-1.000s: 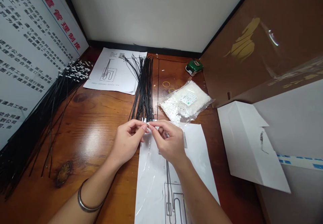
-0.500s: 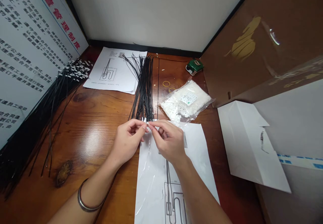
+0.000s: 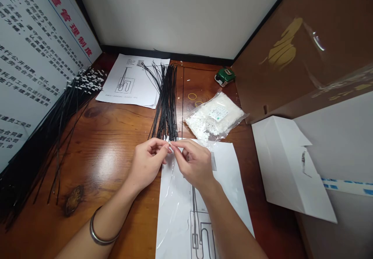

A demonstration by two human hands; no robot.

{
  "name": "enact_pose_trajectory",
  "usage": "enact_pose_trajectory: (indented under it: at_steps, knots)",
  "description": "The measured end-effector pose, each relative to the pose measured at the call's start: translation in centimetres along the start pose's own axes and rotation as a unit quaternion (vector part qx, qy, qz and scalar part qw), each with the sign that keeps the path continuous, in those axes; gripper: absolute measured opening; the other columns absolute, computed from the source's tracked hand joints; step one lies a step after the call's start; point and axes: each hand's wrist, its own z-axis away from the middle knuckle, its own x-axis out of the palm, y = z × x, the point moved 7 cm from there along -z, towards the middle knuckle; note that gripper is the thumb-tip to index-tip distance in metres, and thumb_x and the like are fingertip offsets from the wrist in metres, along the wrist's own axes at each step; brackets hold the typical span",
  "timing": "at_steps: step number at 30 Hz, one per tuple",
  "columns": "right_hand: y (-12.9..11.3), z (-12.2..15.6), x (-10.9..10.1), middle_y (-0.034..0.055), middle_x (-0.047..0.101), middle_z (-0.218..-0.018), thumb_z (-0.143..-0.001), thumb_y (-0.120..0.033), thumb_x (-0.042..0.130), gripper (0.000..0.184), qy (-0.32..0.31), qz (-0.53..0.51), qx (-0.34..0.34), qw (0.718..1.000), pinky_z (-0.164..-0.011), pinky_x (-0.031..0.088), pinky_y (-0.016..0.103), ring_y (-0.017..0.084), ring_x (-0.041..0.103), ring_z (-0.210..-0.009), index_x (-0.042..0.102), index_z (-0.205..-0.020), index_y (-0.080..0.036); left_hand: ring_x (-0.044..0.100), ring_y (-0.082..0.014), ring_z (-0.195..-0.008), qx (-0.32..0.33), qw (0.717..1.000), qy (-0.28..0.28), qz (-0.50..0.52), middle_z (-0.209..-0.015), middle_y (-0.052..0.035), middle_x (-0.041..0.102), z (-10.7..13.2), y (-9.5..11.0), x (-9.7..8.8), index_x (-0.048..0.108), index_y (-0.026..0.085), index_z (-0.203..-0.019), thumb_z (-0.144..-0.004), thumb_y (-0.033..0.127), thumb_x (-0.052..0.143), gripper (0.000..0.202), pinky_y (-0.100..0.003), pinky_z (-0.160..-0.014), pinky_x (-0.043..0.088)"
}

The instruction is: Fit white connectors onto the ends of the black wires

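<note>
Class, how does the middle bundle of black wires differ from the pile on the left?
The middle bundle is tight and straight; the left pile is bigger and sprawls. The left pile's far ends carry white connectors; the middle bundle's look bare. The left hand and right hand meet at the middle bundle's near end; the left pile lies untouched. Both are thin black wires.

The white speck [image 3: 169,145] pinched where the left hand [image 3: 147,165] and right hand [image 3: 194,166] meet is too small to identify, and each grip covers most of it. The hands hide the near ends of the black wire bundle [image 3: 167,103]. The drawing sheet [image 3: 230,181] runs off the bottom edge; the bag's label [image 3: 218,114] is unreadable.
</note>
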Motion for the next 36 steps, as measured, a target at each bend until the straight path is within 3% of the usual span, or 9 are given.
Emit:
enact_pose_trajectory:
  at_steps: [6,14,19,28,36]
  knots:
    - [0.6,0.2,-0.2,0.0031,0.07,-0.072,-0.083,-0.01,0.06,0.012,0.025,-0.011,0.058,0.998,-0.043,0.042,0.025,0.01,0.054,-0.049,0.068,-0.084,-0.018,0.058,-0.0098,-0.053,-0.007,1.0,0.008,0.022,-0.07,-0.0008,0.067,0.1,-0.2,-0.1,0.067,0.015,-0.078,-0.078,0.031,0.066,0.016,-0.021,-0.052,0.049]
    - [0.8,0.2,-0.2,0.0024,0.069,-0.071,-0.083,-0.013,0.06,0.01,0.027,-0.021,0.077,0.996,-0.044,0.041,0.025,0.009,0.047,-0.046,0.068,-0.082,-0.018,0.058,-0.0089,-0.054,-0.013,0.999,0.014,0.039,-0.07,-0.0004,0.065,0.0,-0.2,-0.1,0.065,0.014,-0.076,-0.077,0.029,0.066,0.016,-0.02,-0.053,0.049]
    - [1.5,0.5,0.0,0.0024,0.068,-0.073,-0.081,-0.016,0.063,0.006,0.017,-0.073,0.122,0.99,-0.043,0.037,0.024,0.007,0.042,-0.044,0.069,-0.083,-0.017,0.057,-0.008,-0.054,-0.012,0.999,0.005,0.039,-0.073,-0.0012,0.067,-0.1,-0.3,0.0,0.066,0.013,-0.078,-0.078,0.029,0.066,0.016,-0.02,-0.054,0.048]
    - [3.2,0.9,0.6,0.0041,0.068,-0.074,-0.077,-0.02,0.066,0.004,0.013,-0.197,0.247,0.949,-0.05,0.044,0.026,0.013,0.059,-0.06,0.068,-0.075,-0.018,0.057,-0.0089,-0.053,-0.019,0.999,0.005,0.039,-0.071,-0.0017,0.067,-0.1,-0.4,0.1,0.067,0.013,-0.077,-0.077,0.028,0.067,0.015,-0.02,-0.053,0.048]
    - [3.6,1.2,0.9,0.0051,0.069,-0.074,-0.075,-0.022,0.068,0.005,0.004,-0.242,0.286,0.927,-0.056,0.049,0.03,0.016,0.063,-0.064,0.067,-0.072,-0.017,0.064,-0.012,-0.058,-0.026,0.997,-0.001,0.066,-0.072,-0.0034,0.069,0.1,-0.5,0.3,0.067,0.012,-0.076,-0.076,0.027,0.068,0.014,-0.023,-0.059,0.051]
